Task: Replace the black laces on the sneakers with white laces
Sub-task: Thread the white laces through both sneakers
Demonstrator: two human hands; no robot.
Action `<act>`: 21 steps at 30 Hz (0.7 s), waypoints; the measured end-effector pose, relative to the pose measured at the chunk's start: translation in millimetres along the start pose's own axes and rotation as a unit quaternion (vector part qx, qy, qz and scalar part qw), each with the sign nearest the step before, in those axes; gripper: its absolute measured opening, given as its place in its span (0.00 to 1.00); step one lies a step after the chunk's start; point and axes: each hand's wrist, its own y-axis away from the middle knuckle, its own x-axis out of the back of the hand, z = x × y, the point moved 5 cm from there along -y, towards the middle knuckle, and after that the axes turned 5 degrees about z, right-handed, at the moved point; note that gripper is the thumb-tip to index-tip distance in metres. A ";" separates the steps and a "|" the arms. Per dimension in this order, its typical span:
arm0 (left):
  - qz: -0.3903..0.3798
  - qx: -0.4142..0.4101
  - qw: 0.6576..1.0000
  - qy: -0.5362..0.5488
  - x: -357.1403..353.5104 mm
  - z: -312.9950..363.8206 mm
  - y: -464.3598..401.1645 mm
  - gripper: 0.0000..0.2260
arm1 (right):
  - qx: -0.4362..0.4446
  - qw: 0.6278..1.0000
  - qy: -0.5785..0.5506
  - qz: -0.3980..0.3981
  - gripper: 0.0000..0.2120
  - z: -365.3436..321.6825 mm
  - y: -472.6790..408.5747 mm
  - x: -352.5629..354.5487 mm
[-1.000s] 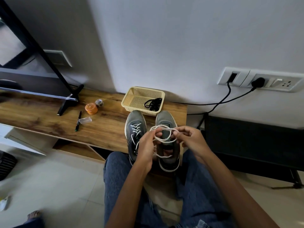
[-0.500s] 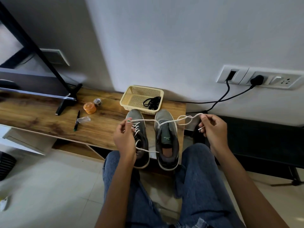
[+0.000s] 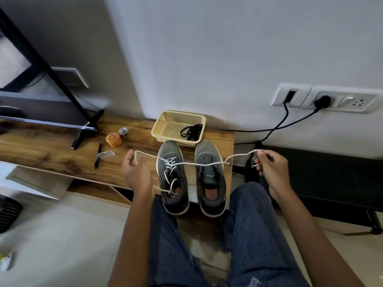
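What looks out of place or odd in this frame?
Nothing looks damaged or spilled. The right sneaker has no lace yet; the left sneaker has white ones. The left hand and right hand stretch a white lace above both.

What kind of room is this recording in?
Likely a home living room. A low wooden TV unit stands against a painted wall and carries what looks like a TV stand leg. A wall switch and socket panel has cables plugged in, and the floor is tiled.
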 end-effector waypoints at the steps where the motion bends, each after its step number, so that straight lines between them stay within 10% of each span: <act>1: -0.006 0.008 0.999 -0.037 -2.9 -4.4 0.9 0.20 | 0.000 1.000 0.010 -0.023 0.09 -1.0 2.3 -3.4; 5: -0.038 -0.044 0.990 -0.128 -14.2 0.8 34.0 0.25 | 0.019 0.994 0.036 -0.099 0.10 -9.7 14.6 -19.8; 13: -0.471 -0.197 0.849 -0.136 -85.8 -20.6 126.4 0.11 | 0.035 0.967 -0.021 -0.252 0.09 -38.4 39.7 -46.2; 21: -0.463 -0.186 0.850 -0.169 -89.5 -39.3 105.7 0.10 | 0.009 0.992 -0.109 -0.056 0.09 -37.7 10.0 -13.7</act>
